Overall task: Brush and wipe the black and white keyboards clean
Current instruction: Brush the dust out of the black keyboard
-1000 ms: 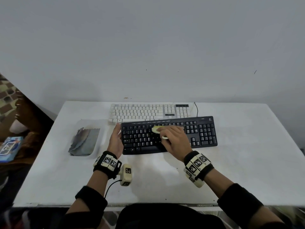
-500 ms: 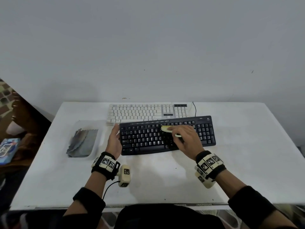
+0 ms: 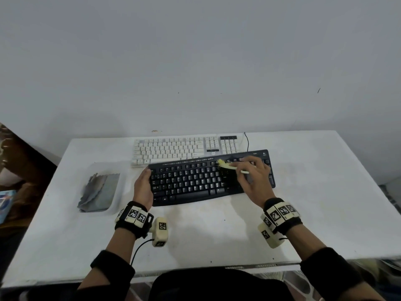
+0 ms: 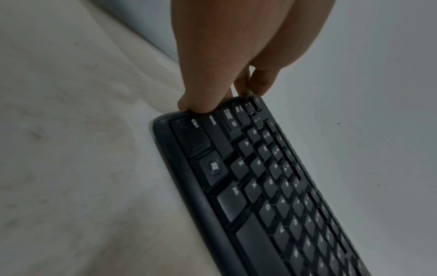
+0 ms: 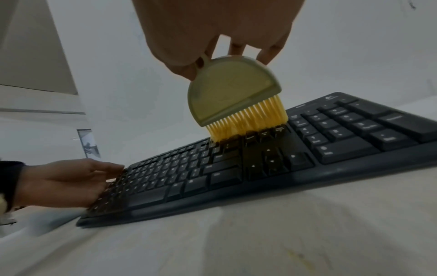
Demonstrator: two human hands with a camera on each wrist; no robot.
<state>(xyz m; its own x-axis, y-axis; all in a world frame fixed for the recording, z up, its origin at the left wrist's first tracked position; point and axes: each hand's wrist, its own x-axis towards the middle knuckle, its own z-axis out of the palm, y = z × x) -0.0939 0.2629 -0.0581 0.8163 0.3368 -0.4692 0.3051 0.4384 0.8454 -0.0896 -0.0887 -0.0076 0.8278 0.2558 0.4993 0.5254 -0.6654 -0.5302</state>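
On the white worktop [image 3: 325, 203], the black keyboard [image 3: 195, 181] is lying just in front of the white keyboard [image 3: 173, 148], the two nearly touching along their long edges. The right hand [image 3: 253, 179] is pinching a small yellow brush [image 5: 234, 97] by its flat rounded head between thumb and fingers [image 5: 267, 54], and the yellow bristles are pressing down onto the upper keys just left of the number pad. The left hand [image 3: 143, 187] is resting against the left end of the black keyboard, its fingers [image 4: 198, 104] lying fairly straight with their tips touching the edge beside the left corner keys, bracing it rather than curling round it. To the left of both keyboards, a clear plastic tray [image 3: 117, 205] is holding a crumpled grey cloth [image 3: 97, 190], well apart from the hands. A thin black cable [image 3: 247, 142] is running back from the white keyboard toward the wall. Both wrists are wearing black bands with patterned marker tags.
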